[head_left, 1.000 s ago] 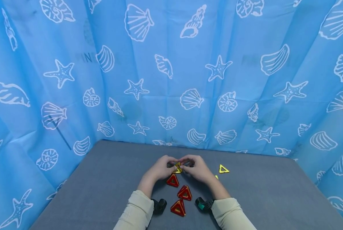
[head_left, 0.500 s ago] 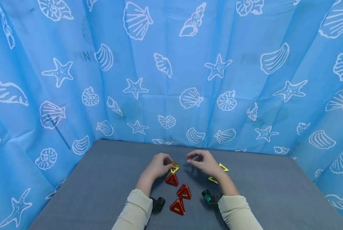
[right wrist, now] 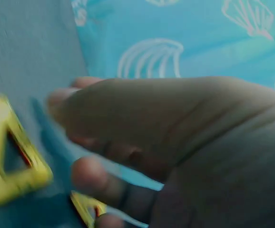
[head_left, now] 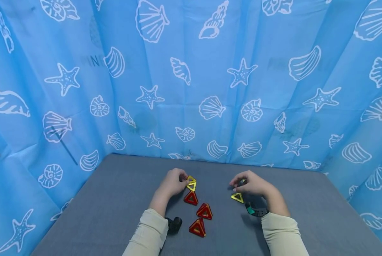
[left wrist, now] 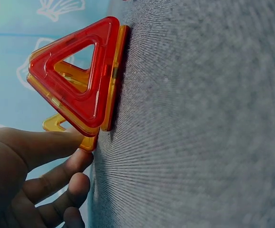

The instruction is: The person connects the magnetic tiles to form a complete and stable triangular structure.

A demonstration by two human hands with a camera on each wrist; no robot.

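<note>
Both forearms in pale sleeves reach fwd from bottom of head view, each w/ a dark wrist unit. Left hand [head_left: 173, 182] sits low, knuckles up, fingers [left wrist: 56, 185] curled, thumb and index pinched together at the tips. Right hand [head_left: 253, 185] well apart from it, out to the right, palm down, fingers [right wrist: 99, 183] loosely bent, tips pointing left; wrist view blurred.

Both arms wear cream long sleeves [head_left: 146, 233]; bare hands; black wrist cameras [head_left: 174, 224], the right strap teal-accented.
</note>
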